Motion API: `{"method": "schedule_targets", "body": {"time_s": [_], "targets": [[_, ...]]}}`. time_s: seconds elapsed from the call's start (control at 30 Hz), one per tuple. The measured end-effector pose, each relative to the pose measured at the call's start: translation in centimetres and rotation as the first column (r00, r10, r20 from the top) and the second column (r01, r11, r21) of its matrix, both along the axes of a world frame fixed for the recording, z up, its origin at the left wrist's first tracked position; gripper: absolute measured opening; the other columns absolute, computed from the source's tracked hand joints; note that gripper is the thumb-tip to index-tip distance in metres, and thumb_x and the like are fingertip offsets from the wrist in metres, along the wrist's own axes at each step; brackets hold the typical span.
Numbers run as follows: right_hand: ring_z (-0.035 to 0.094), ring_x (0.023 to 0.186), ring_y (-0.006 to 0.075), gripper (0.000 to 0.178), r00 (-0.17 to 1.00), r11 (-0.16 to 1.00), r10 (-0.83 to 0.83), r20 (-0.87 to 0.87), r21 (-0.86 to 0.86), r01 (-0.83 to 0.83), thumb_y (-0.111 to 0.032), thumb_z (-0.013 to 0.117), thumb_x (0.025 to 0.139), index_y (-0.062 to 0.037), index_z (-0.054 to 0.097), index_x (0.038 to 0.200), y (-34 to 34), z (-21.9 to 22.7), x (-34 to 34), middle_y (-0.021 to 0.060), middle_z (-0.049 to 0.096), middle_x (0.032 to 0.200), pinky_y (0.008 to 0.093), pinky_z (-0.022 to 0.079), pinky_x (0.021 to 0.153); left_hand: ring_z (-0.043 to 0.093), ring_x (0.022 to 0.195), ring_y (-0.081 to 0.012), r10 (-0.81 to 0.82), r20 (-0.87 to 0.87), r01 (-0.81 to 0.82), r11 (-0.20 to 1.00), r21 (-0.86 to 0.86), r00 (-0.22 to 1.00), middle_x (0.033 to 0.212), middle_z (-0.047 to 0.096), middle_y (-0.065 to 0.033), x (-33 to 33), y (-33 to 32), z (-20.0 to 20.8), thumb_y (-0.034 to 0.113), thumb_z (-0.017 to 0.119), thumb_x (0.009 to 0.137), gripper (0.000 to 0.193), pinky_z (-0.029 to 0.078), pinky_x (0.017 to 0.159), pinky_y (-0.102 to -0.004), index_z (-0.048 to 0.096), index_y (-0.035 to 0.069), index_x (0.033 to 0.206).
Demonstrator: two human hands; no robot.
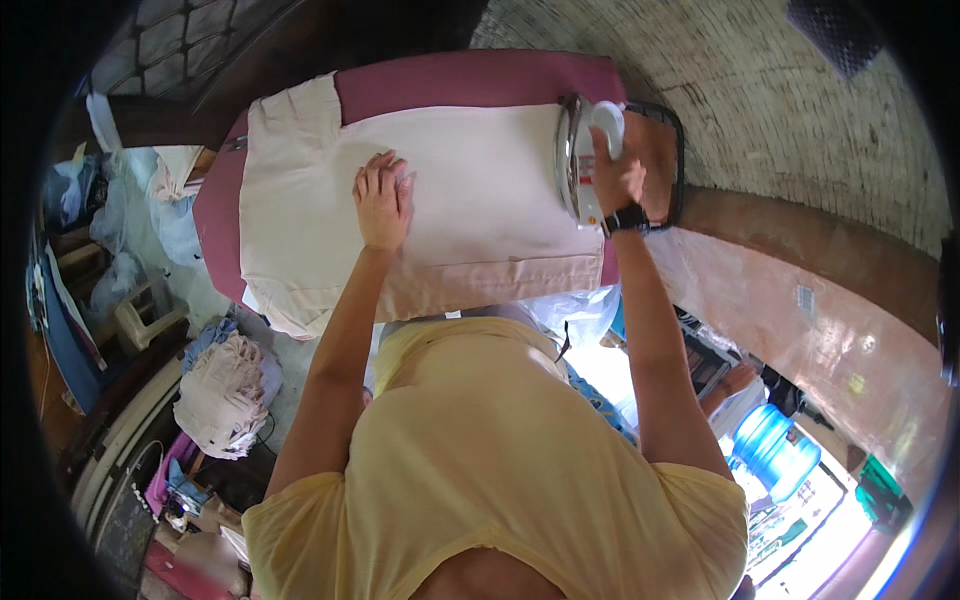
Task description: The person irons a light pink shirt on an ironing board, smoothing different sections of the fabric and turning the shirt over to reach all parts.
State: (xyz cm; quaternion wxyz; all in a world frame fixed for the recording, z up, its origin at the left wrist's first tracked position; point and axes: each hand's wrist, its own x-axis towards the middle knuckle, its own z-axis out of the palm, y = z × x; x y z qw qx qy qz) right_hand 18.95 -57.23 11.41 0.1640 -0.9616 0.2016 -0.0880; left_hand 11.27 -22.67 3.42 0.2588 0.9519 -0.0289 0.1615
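Observation:
A cream garment (470, 190) lies spread over a maroon-covered ironing board (480, 78), with its near edge hanging over the board's front. My left hand (381, 203) rests on the cloth left of the middle, palm down, its fingers a little bent and holding nothing. At the right end of the board is a clothes iron (570, 165) with a shiny metal rim and a white handle. My right hand (619, 182) is closed on that handle; the iron looks tilted up on its side or heel, and its contact with the cloth is hard to make out.
A brown iron rest (655, 165) with a black frame juts from the board's right end, beside a rough wall (720, 110). A heap of crumpled cream clothes (225, 395) lies low on the left. A blue water jug (775, 452) stands at lower right.

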Motion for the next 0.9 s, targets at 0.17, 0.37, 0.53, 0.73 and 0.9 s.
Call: {"method": "schedule_targets", "body": {"time_s": [0.17,0.37,0.53,0.73,0.9], "targets": [[0.067,0.077,0.0455,0.068,0.999,0.995,0.048,0.014,0.086,-0.049,-0.068,0.066,0.078,-0.0002,0.068,0.085,-1.6,-0.3,-3.8,0.0247,0.069,0.078,0.0529,0.054,0.069,0.043,0.131,-0.029,0.025,-0.013,-0.025,1.0,0.006,1.0,0.135,0.051,-0.0049,-0.4,-0.1,0.3,0.025,0.054,0.096,0.026,0.029,0.11,-0.0494,0.058,0.011,0.118],[0.066,0.088,0.0465,0.063,0.997,0.988,-0.076,-0.005,0.131,0.076,-0.066,0.063,0.082,-0.0041,0.069,0.092,-2.6,-0.3,-2.4,0.0261,0.069,0.086,0.0535,0.053,0.076,0.045,0.126,-0.0326,0.027,0.025,-0.028,0.999,0.034,0.999,0.135,0.051,-0.0076,-0.2,-0.5,-0.1,0.027,0.052,0.097,0.028,0.032,0.105,-0.0511,0.058,0.01,0.119],[0.067,0.099,0.0409,0.071,0.998,0.965,-0.04,-0.052,0.257,0.052,-0.068,0.061,0.082,-0.0021,0.07,0.106,-8.1,1.2,1.1,0.0248,0.07,0.099,0.0464,0.053,0.086,0.048,0.122,-0.0334,-0.136,0.084,0.142,0.987,-0.069,0.987,0.13,0.055,-0.0087,-0.2,-6.5,3.2,0.022,0.057,0.093,0.031,0.035,0.103,-0.049,0.058,0.008,0.12],[0.065,0.108,0.0378,0.08,0.978,0.933,0.006,-0.206,0.353,0.069,-0.075,0.06,0.077,-0.0059,0.069,0.115,-14.8,0.5,2.3,0.0238,0.07,0.105,0.0429,0.05,0.093,0.053,0.118,-0.0315,-0.884,0.008,0.848,0.446,-0.286,0.468,0.129,0.056,-0.0105,-5.7,-20.7,1.6,0.007,0.056,0.086,0.04,0.044,0.1,-0.0407,0.057,0.007,0.126],[0.062,0.112,0.0385,0.082,0.986,0.959,-0.095,-0.134,0.255,0.127,-0.078,0.055,0.077,-0.0068,0.069,0.116,-16.4,-2.1,2.2,0.0235,0.068,0.109,0.0432,0.047,0.096,0.055,0.111,-0.026,-0.912,-0.217,0.937,0.347,0.04,0.347,0.13,0.053,-0.0078,-9.1,-27.2,0.1,0.011,0.053,0.088,0.04,0.047,0.095,-0.0389,0.059,0.01,0.128]]}}
